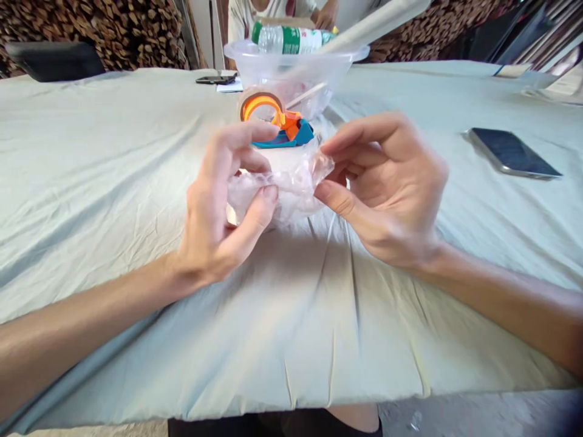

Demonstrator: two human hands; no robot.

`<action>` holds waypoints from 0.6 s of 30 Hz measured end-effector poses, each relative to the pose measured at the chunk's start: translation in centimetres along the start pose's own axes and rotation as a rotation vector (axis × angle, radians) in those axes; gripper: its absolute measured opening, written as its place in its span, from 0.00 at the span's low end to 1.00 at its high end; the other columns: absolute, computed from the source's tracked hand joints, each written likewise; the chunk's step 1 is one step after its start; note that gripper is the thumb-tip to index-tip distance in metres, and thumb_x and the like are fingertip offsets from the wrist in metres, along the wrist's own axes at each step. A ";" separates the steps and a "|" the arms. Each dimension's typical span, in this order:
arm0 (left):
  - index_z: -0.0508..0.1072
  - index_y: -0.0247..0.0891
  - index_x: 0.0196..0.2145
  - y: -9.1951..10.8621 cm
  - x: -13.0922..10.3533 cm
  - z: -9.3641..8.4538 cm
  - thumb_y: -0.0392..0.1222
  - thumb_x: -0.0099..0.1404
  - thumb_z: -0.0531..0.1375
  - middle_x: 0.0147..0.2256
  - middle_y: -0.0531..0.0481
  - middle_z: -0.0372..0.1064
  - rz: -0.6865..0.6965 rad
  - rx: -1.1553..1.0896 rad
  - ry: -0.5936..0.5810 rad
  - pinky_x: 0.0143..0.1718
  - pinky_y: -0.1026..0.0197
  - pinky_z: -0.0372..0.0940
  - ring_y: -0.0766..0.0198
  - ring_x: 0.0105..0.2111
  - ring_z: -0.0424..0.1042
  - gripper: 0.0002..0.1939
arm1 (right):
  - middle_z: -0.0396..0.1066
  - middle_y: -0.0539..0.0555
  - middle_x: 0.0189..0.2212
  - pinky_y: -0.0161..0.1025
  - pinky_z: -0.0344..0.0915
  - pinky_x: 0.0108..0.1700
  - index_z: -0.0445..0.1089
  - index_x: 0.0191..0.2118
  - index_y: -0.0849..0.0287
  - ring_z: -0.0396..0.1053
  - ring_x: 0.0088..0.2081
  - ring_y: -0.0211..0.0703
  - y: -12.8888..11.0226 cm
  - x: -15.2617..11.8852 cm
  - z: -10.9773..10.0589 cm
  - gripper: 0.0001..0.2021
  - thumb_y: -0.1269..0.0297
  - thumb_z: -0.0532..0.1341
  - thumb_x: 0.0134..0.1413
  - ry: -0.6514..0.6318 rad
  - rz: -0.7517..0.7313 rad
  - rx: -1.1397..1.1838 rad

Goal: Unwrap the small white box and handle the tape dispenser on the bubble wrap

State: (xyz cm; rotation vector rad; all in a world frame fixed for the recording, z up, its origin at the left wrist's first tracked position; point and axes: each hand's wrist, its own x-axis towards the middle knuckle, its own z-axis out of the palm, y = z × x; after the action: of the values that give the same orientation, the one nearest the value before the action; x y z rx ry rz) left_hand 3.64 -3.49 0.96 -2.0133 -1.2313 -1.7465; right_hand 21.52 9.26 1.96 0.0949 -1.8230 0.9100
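Note:
A crumpled piece of clear plastic wrap (291,191) is stretched between my two hands, above the cloth. My left hand (232,200) has its thumb pressed on the plastic's left part, with the fingers curled behind it. At the plastic's upper right end, my right hand (382,188) pinches a bunched bit between thumb and fingertips. Just beyond lie an orange tape dispenser with a blue base (291,133) and the roll of tape (262,108) on it, partly hidden by my left fingers.
On the cloth-covered table (291,340) stands a clear plastic tub (255,64) with a green-labelled bottle (291,39) and a long whitish roll (378,24) across its top. A phone (512,152) lies right; another phone (216,79) and a black case (54,60) lie farther left. Another person (241,24) sits opposite.

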 end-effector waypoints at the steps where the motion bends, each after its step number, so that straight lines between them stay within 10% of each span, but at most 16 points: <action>1: 0.80 0.53 0.60 0.1 0.0 -0.1 0.44 0.77 0.64 0.55 0.47 0.81 -0.023 0.004 -0.021 0.49 0.43 0.72 0.51 0.44 0.79 0.16 | 0.79 0.50 0.47 0.39 0.66 0.33 0.75 0.46 0.50 0.78 0.40 0.39 -0.1 0.0 0.1 0.17 0.54 0.80 0.62 0.001 -0.009 -0.023; 6: 0.81 0.46 0.40 1.4 0.1 -0.9 0.47 0.80 0.65 0.36 0.53 0.79 -0.126 0.072 -0.051 0.47 0.48 0.68 0.58 0.38 0.75 0.08 | 0.79 0.51 0.47 0.42 0.67 0.36 0.76 0.51 0.48 0.78 0.40 0.43 -1.1 -0.6 0.1 0.14 0.63 0.76 0.65 0.005 0.048 -0.011; 11: 0.81 0.48 0.43 3.5 -0.2 -1.7 0.44 0.80 0.67 0.40 0.55 0.82 -0.296 0.100 -0.004 0.48 0.54 0.72 0.60 0.42 0.79 0.04 | 0.78 0.51 0.40 0.43 0.68 0.37 0.77 0.56 0.49 0.73 0.36 0.43 -1.7 -0.7 0.2 0.21 0.52 0.78 0.63 -0.107 0.237 0.130; 18: 0.83 0.47 0.40 4.8 -0.3 -2.4 0.44 0.78 0.71 0.39 0.55 0.83 -0.509 -0.039 -0.036 0.47 0.57 0.75 0.62 0.39 0.79 0.05 | 0.75 0.49 0.32 0.41 0.67 0.34 0.78 0.36 0.54 0.70 0.33 0.39 -2.1 -0.1 0.3 0.12 0.59 0.80 0.63 -0.083 0.281 0.199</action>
State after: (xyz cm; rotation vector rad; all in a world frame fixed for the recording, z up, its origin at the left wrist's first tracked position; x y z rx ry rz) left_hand 5.18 -8.18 3.05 -1.8678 -1.8610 -1.9552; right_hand 22.29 7.54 2.90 0.0005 -1.8463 1.3020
